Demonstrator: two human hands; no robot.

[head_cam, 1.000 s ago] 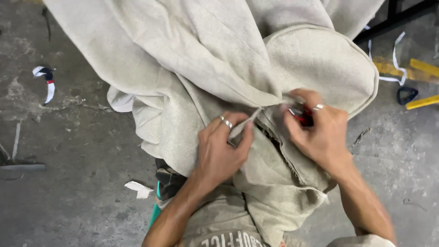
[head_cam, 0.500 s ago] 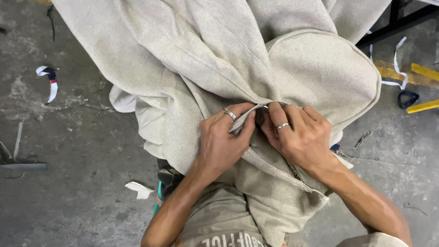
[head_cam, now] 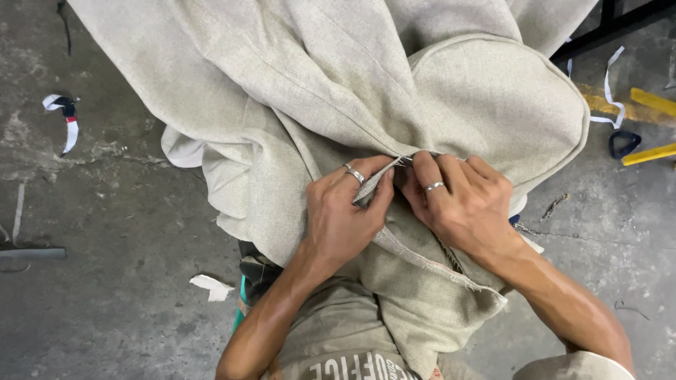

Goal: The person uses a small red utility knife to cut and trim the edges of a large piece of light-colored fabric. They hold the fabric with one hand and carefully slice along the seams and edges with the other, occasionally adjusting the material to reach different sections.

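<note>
Rough concrete floor [head_cam: 127, 281]; left hand [head_cam: 341, 218], right hand [head_cam: 461, 204] pinch coarse beige fabric [head_cam: 317, 84] seam.

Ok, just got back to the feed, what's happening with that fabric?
A person has a big beige fabric cover draped over their lap. The left hand and the right hand meet at its open seam edge, both pinching the cloth where the frayed edge starts. Fabric scraps lie on the concrete floor around them.

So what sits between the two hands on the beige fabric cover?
In the head view, the left hand and right hand pinch a frayed seam edge of the fabric cover; only that fabric lies between them.
</note>
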